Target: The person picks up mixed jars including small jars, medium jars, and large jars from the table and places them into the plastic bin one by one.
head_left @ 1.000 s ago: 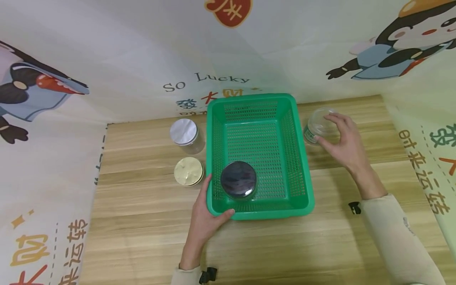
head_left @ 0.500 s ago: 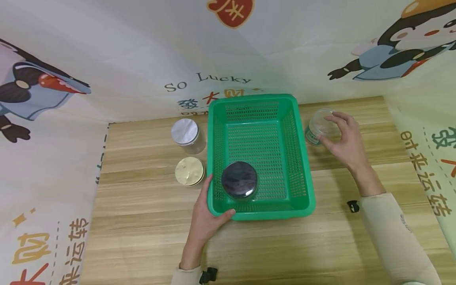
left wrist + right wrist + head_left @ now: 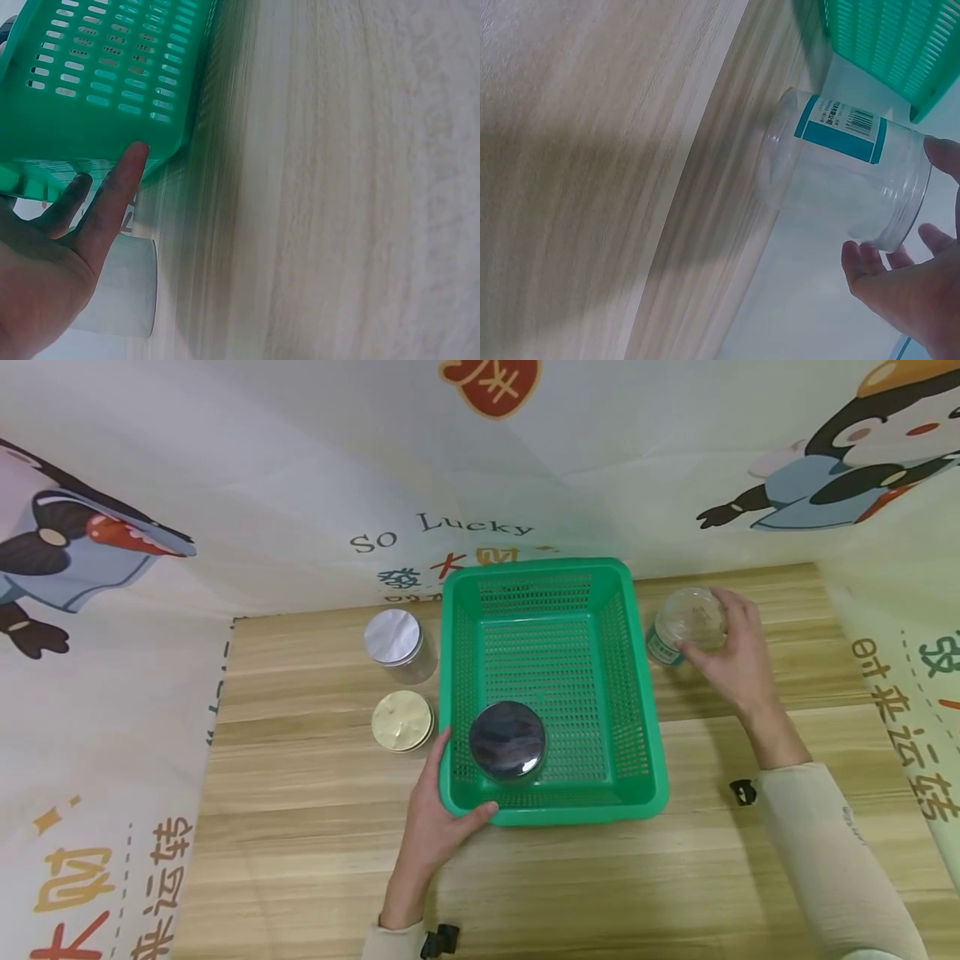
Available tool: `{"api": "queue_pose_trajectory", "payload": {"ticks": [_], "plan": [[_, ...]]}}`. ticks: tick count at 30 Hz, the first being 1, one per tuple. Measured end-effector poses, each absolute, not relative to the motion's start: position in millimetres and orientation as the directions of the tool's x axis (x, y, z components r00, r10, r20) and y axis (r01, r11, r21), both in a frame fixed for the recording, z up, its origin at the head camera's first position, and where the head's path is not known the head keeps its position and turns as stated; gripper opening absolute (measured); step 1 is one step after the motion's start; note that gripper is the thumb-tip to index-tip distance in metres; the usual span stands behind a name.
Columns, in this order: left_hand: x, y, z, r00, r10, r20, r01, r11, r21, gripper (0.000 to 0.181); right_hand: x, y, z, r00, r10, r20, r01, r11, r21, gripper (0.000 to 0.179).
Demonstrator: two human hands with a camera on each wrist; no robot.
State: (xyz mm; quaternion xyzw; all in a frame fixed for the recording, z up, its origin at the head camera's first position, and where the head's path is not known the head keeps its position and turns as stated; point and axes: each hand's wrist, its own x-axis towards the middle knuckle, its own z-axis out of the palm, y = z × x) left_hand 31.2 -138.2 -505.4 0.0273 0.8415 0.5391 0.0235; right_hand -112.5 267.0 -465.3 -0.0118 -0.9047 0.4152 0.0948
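Observation:
My left hand (image 3: 438,822) holds the near left corner of a green plastic basket (image 3: 651,752), thumb at the front rim and fingers along the outer left side. In the left wrist view its fingers (image 3: 112,199) lie against the perforated wall. A round jar with a dark lid (image 3: 507,739) stands inside the basket, near that corner. To the right of the basket, my right hand (image 3: 731,652) grips a clear plastic jar (image 3: 686,617) by its rim. Thumb and fingertips sit on opposite sides. The jar's teal and white label (image 3: 844,129) shows in the right wrist view.
Left of the basket stand a clear jar with a silver lid (image 3: 393,637) and, closer to me, one with a gold lid (image 3: 402,721). A printed cloth (image 3: 300,485) rises behind and beside the wooden table (image 3: 570,893).
My right hand's fingers have moved from over the top of the clear jar to its right far side, closing around the rim. My left hand stays at the basket corner.

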Motion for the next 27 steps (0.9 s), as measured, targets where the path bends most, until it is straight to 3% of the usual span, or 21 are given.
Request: {"api": "queue_pose_trajectory", "payload": {"ticks": [27], "plan": [[31.9,-137.7,-507.9,-0.998,0.064,-0.012,0.015,0.405,0.914,0.11,-118.4,271.4,-470.0,-0.985,0.135,0.104,0.004,0.63,-0.776,0.084]]}}
